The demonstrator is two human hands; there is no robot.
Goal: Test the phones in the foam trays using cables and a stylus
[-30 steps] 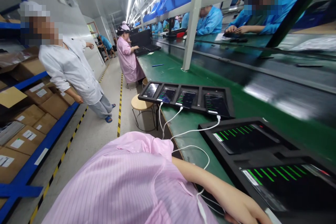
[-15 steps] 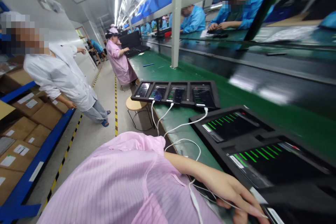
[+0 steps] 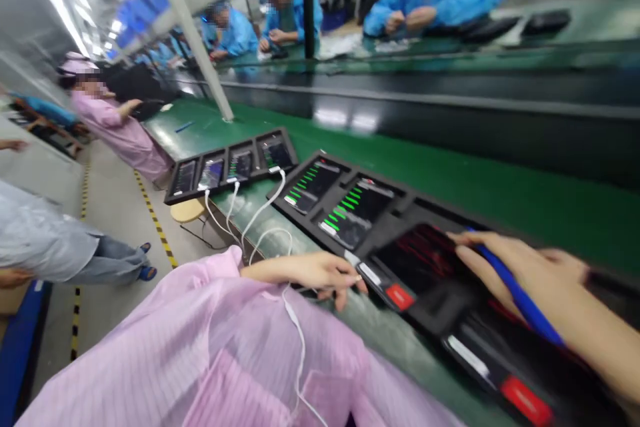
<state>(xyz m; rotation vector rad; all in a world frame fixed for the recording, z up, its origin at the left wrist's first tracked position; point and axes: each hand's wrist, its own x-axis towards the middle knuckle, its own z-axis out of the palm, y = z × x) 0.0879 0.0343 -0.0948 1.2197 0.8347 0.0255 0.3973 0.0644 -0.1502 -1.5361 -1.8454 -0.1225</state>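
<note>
My left hand (image 3: 320, 272) is at the near edge of a black foam tray (image 3: 407, 208), fingers curled with a thin white cable (image 3: 295, 320) running to them. Its fingertips are beside the lower end of a dark-screened phone (image 3: 417, 257) with a white label and a red sticker. My right hand (image 3: 537, 273) holds a blue pen (image 3: 517, 290) slanting across it, and its fingertips are at that phone's upper end. Nearer me, another phone (image 3: 480, 347) with a red sticker is partly hidden by the right forearm. Two phones (image 3: 357, 210) show green bars.
Farther left, a second foam tray (image 3: 227, 159) holds several phones, some with white cables plugged in. A post (image 3: 193, 40) rises from the green bench (image 3: 345, 137). A stool (image 3: 187, 212) stands beside it. People in blue work across the dark conveyor (image 3: 425, 103); a person in white stands left.
The view has swung to the right. My right hand with the pen has come into view over the phones. My left hand stays near the tray's edge.
</note>
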